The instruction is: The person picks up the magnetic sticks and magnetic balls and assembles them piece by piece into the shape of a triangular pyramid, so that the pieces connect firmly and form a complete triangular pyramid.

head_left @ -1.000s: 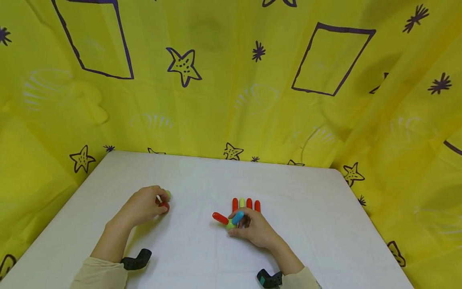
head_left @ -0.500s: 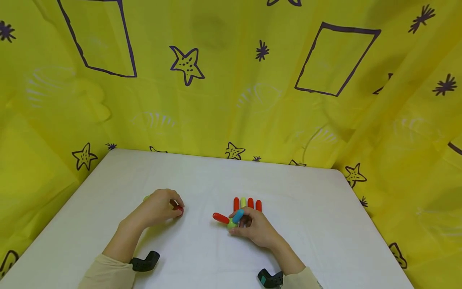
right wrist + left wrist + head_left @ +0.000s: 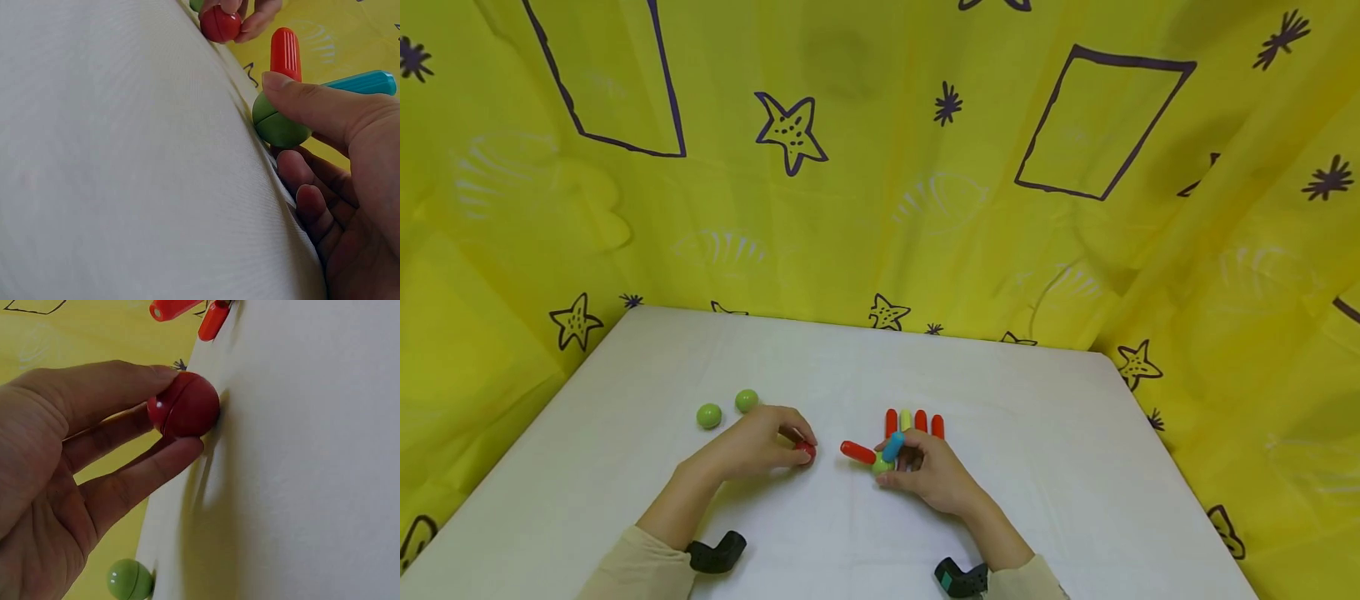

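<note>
My left hand pinches a shiny red ball between thumb and fingers, just above or on the table; I cannot tell which. A seam runs round the ball. To its right, my right hand holds a green ball with the thumb across it. Two ribbed sticks stand out from this green ball: a red stick angled left toward the red ball and a blue stick angled up. A short gap separates the red ball from the red stick's tip. Fingers partly hide the green ball.
Two loose green balls, one farther left and one nearer the left hand, lie on the white table. Beyond the right hand several sticks form a row, with a yellow-green stick among red ones. A yellow curtain encloses the table's back and sides.
The left hand has carried the red ball rightward and slightly nearer, toward the right hand, uncovering two green balls behind it. My right hand stays in place; the blue stick now points more upright.
</note>
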Demonstrator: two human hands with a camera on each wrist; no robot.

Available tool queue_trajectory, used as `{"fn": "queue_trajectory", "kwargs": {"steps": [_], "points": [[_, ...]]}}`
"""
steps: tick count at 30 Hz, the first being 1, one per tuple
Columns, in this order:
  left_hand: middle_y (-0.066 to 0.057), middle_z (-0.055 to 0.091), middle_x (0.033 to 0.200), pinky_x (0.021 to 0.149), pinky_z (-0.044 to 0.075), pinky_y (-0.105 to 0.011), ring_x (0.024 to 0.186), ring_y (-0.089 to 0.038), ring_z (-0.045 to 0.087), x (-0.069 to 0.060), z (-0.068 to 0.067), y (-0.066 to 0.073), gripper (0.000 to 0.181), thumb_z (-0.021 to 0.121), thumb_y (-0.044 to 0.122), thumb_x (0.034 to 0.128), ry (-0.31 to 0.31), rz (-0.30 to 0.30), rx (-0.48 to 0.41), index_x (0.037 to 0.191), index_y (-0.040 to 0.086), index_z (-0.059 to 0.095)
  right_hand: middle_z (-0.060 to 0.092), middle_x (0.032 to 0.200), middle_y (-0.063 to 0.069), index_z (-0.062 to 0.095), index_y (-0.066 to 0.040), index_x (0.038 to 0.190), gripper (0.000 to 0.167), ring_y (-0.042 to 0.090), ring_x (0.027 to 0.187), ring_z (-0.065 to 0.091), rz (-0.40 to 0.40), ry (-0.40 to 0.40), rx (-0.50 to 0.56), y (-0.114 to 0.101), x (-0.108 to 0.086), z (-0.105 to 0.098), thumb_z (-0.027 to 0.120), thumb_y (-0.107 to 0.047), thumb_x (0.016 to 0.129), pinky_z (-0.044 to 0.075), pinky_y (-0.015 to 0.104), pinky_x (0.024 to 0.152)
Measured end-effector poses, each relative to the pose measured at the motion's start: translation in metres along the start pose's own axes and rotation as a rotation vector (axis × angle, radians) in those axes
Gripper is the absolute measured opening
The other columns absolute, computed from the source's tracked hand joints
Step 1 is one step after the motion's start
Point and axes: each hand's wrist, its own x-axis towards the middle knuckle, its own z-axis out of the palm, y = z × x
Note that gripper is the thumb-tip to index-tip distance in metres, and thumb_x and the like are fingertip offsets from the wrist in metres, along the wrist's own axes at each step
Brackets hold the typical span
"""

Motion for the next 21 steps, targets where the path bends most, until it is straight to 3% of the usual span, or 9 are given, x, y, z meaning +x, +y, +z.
{"fn": "queue_trajectory", "kwargs": {"steps": [5, 13, 21], "points": [[0.009, 0.074, 0.099, 0.088, 0.053, -0.025, 0.098, -0.011, 0.068, 0.004, 0.007, -0.004, 0.014, 0.083, 0.023, 0.0884, -0.024, 0.041, -0.047, 0.100, 0.022, 0.076, 0.066, 0.090, -0.001, 0.075, -0.024, 0.111, 0.031, 0.011, 0.078, 0.058, 0.017, -0.002, -0.019, 0.000, -0.001, 0.000, 0.089, -0.026, 0.082, 0.047, 0.021, 0.067], [0.010, 0.074, 0.101, 0.095, 0.054, -0.029, 0.100, -0.009, 0.069, 0.007, 0.016, -0.006, 0.014, 0.082, 0.023, 0.0894, -0.022, 0.096, -0.066, 0.102, 0.022, 0.077, 0.064, 0.092, 0.005, 0.076, -0.021, 0.106, 0.026, 0.009, 0.078, 0.058, -0.038, 0.012, -0.054, 0.003, 0.000, 0.000, 0.088, -0.026, 0.083, 0.047, 0.021, 0.067], [0.011, 0.073, 0.100, 0.096, 0.053, -0.028, 0.100, -0.009, 0.069, 0.009, 0.020, -0.007, 0.013, 0.083, 0.025, 0.0891, -0.005, 0.092, -0.062, 0.101, 0.024, 0.076, 0.065, 0.097, 0.004, 0.079, -0.018, 0.109, 0.029, 0.008, 0.080, 0.059, -0.065, 0.025, -0.060, 0.004, 0.000, -0.001, 0.089, -0.023, 0.082, 0.047, 0.020, 0.069]]}}
